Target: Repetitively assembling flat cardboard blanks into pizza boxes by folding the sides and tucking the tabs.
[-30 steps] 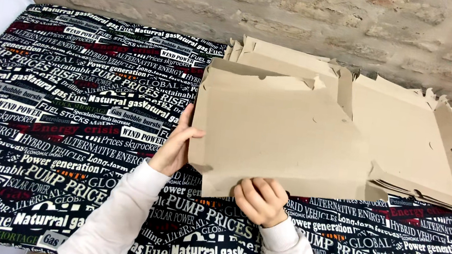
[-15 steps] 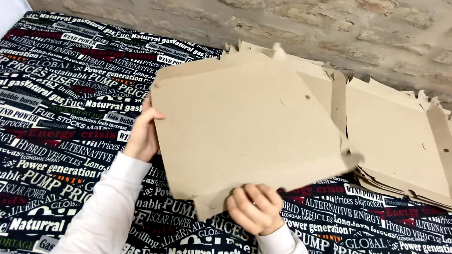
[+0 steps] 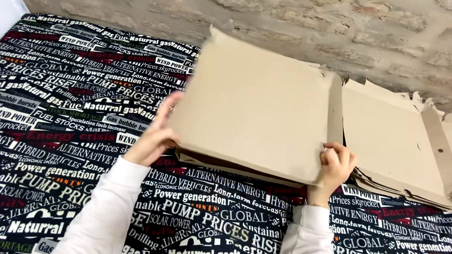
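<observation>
While both hands grip cardboard box [image 3: 256, 113] edges, flat stack [image 3: 399, 147] just beside.

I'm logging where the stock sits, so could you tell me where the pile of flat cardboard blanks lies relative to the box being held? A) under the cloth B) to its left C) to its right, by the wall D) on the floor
C: the pile lies right of the box, against the brick wall.
</observation>
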